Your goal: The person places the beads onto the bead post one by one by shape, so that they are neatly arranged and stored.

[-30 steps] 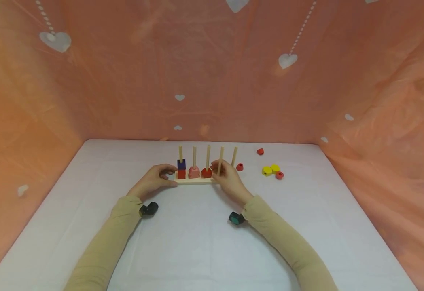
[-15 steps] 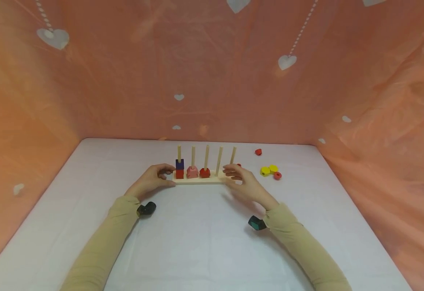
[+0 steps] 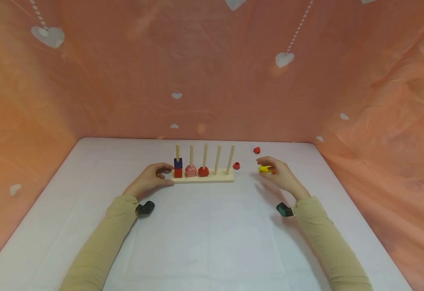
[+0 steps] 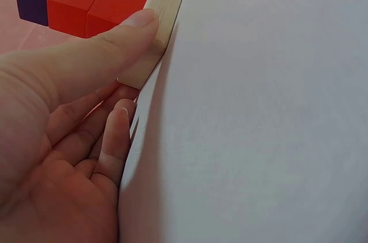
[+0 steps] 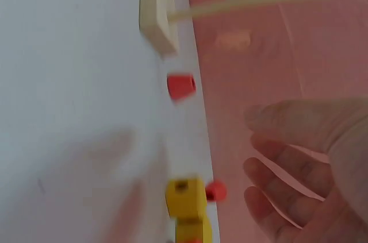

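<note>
A wooden peg stacker [image 3: 202, 180] with several upright pegs stands on the table. Its left end is gripped by my left hand [image 3: 151, 178], the thumb [image 4: 123, 36] on the base's front and the other fingers round the end. On the leftmost peg, a blue cube [image 3: 178, 163] sits over red cubes [image 4: 72, 2]. The second peg bears a pink block [image 3: 191, 171], the third a red block [image 3: 203, 172]. My right hand [image 3: 281, 176] hovers, fingers spread and holding nothing, by yellow hexagonal beads [image 5: 186, 198], which it partly hides in the head view.
Right of the stacker lies a red bead [image 3: 236, 165]. Another red bead [image 3: 257, 150] lies farther back, and a third red bead [image 3: 274, 172] shows behind my right fingers. A pink curtain [image 3: 212, 81] with white hearts hangs behind the white table [image 3: 204, 234].
My right hand has left the stacker's right pegs and moved right to the yellow beads. My left hand stays at the stacker's left end.
</note>
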### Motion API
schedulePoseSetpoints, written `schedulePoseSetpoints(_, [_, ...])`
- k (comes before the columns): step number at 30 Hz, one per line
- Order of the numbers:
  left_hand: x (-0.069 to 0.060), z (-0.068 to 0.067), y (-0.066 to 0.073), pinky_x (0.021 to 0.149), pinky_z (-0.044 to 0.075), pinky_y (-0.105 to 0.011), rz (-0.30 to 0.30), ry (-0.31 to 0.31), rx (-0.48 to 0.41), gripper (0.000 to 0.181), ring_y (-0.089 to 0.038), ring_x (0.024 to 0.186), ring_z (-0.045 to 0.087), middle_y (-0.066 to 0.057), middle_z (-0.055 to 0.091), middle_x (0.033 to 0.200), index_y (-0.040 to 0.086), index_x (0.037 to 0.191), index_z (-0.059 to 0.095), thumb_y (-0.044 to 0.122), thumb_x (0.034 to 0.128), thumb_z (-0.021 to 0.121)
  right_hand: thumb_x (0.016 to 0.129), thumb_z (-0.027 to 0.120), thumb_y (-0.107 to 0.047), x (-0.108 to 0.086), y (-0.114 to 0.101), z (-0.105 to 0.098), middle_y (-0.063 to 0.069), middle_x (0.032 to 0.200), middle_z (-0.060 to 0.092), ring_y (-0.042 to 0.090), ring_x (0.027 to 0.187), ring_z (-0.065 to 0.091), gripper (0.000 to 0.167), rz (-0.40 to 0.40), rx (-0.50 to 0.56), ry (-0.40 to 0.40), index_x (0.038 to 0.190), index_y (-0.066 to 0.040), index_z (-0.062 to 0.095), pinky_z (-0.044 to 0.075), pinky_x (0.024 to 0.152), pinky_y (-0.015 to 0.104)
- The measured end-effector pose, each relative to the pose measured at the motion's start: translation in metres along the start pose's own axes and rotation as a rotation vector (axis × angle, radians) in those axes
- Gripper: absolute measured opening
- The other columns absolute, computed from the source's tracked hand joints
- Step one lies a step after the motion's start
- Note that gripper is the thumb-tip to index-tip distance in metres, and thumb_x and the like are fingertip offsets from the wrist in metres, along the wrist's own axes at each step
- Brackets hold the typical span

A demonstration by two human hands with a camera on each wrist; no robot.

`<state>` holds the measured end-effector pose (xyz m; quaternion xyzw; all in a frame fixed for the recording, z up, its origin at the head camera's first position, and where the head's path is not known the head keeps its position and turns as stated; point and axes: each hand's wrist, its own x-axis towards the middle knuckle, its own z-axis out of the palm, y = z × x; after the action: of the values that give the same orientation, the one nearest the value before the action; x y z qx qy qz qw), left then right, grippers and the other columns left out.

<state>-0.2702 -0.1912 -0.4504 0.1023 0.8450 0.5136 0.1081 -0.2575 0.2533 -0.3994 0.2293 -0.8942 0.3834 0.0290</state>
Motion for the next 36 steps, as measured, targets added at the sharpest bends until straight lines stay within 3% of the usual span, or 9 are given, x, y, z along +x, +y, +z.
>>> schedulePoseSetpoints(6, [0.000,0.000,0.001,0.088,0.040,-0.037,-0.002,-0.002,-0.006,0.058,-0.027,0.100,0.048,-0.012,0.054,0.121,0.007,0.129,0.056,0.018,0.0779,0.081,0.086,0.066,0.004,0.003,0.015,-0.017,0.024,0.125,0.056,0.040,0.115,0.049,0.043,0.061,-0.037,-0.026,0.127,0.005,0.053,0.038,0.097,0.054])
schedulePoseSetpoints(14, [0.002,0.000,-0.001,0.089,0.040,-0.038,-0.005,0.000,0.002,0.059,-0.028,0.101,0.048,-0.012,0.054,0.122,0.007,0.129,0.056,0.019,0.0772,0.081,0.086,0.068,0.001,0.011,0.025,-0.018,0.020,0.126,0.056,0.038,0.117,0.046,0.044,0.179,-0.039,-0.063,0.128,0.003,0.054,0.036,0.100,0.053])
schedulePoseSetpoints(24, [0.001,0.000,0.000,0.089,0.041,-0.038,-0.009,-0.003,0.005,0.060,-0.028,0.101,0.048,-0.012,0.054,0.123,0.008,0.129,0.056,0.020,0.0770,0.082,0.087,0.067,-0.001,0.021,0.035,-0.013,0.017,0.127,0.056,0.035,0.117,0.046,0.045,0.300,-0.073,-0.120,0.130,-0.003,0.054,0.047,0.090,0.045])
schedulePoseSetpoints(36, [0.002,-0.001,-0.002,0.088,0.041,-0.037,-0.003,-0.009,-0.013,0.060,-0.027,0.101,0.048,-0.013,0.053,0.124,0.007,0.129,0.055,0.020,0.0766,0.082,0.086,0.068,-0.002,0.026,0.032,-0.014,0.021,0.126,0.055,0.038,0.121,0.041,0.044,0.314,-0.130,-0.153,0.129,0.000,0.056,0.028,0.105,0.054])
